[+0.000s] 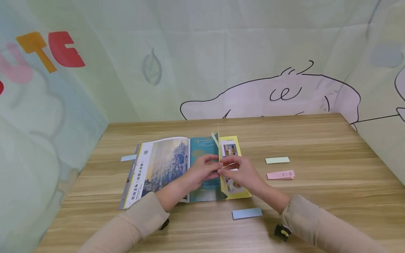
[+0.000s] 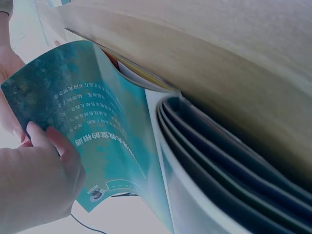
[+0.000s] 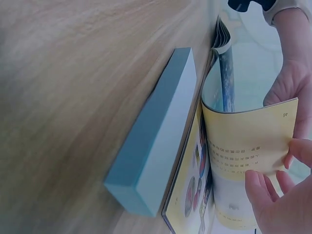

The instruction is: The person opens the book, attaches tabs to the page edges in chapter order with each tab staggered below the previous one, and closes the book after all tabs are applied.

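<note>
An illustrated magazine point(image 1: 167, 165) lies open on the wooden table, one page point(image 2: 105, 117) standing up from it. My left hand point(image 1: 202, 168) pinches the free edge of that page from its teal side. From the yellow side point(image 3: 248, 136), my right hand point(image 1: 242, 172) also pinches this edge, its fingertips close to the left ones. Under the raised page shows a yellow page with pictures point(image 1: 232, 149). A pale strip point(image 1: 215, 139) stands near the top of the raised page; what it is I cannot tell.
Right of the magazine lie a pale green sticky-note pad point(image 1: 277, 160) and a pink one point(image 1: 280, 174) with writing. A blue pad point(image 1: 247, 213) lies near its lower right corner. Another light blue slip point(image 1: 128, 158) sticks out at the left edge. Printed curtains point(image 1: 196, 63) hang behind the table.
</note>
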`<move>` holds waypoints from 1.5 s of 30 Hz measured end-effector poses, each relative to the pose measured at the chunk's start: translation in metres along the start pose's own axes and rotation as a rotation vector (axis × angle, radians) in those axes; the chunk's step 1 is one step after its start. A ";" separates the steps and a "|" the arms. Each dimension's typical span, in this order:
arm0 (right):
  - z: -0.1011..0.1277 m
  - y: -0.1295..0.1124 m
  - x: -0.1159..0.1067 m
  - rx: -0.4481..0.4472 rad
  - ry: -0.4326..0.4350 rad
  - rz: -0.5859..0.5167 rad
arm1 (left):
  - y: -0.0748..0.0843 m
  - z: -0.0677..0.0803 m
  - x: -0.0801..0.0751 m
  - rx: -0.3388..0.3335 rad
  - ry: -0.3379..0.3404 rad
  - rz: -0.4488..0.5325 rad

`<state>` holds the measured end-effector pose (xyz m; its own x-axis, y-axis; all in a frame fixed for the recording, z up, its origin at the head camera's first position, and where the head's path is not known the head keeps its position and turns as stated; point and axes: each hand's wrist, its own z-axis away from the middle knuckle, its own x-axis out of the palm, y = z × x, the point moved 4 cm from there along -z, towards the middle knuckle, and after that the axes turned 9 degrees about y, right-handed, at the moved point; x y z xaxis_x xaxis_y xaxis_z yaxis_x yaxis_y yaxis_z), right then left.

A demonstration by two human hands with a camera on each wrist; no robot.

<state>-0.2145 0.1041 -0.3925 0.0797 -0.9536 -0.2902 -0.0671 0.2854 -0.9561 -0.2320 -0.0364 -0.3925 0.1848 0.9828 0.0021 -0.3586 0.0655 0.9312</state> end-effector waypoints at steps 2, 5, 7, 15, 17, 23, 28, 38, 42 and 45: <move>0.000 -0.002 0.001 -0.019 -0.004 0.022 | 0.000 -0.001 -0.003 0.001 0.002 0.005; 0.000 -0.004 0.003 -0.058 -0.022 0.029 | 0.000 0.000 -0.008 0.014 -0.001 -0.007; 0.000 -0.005 0.004 -0.072 -0.033 0.027 | 0.001 0.000 -0.013 0.029 -0.008 -0.015; 0.000 0.000 0.011 -0.136 -0.087 0.112 | 0.003 0.007 -0.041 0.023 0.052 -0.030; 0.000 0.001 0.013 -0.138 -0.096 0.134 | 0.004 0.009 -0.050 0.017 0.071 -0.025; 0.000 -0.001 0.024 -0.170 -0.138 0.160 | 0.009 0.022 -0.084 0.049 0.067 0.013; 0.002 -0.007 0.037 -0.233 -0.255 0.163 | 0.014 0.032 -0.115 0.087 0.073 0.007; 0.009 -0.018 0.060 -0.415 -0.457 0.319 | 0.018 0.045 -0.174 0.133 0.145 -0.143; 0.013 -0.022 0.071 -0.552 -0.502 0.434 | 0.010 0.049 -0.195 0.109 0.184 -0.190; 0.014 -0.024 0.080 -0.658 -0.541 0.514 | 0.003 0.052 -0.211 0.106 0.194 -0.199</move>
<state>-0.1923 0.0221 -0.3930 0.3184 -0.5099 -0.7991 -0.7458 0.3856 -0.5432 -0.2250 -0.2523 -0.3712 0.0599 0.9677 -0.2447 -0.2336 0.2520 0.9391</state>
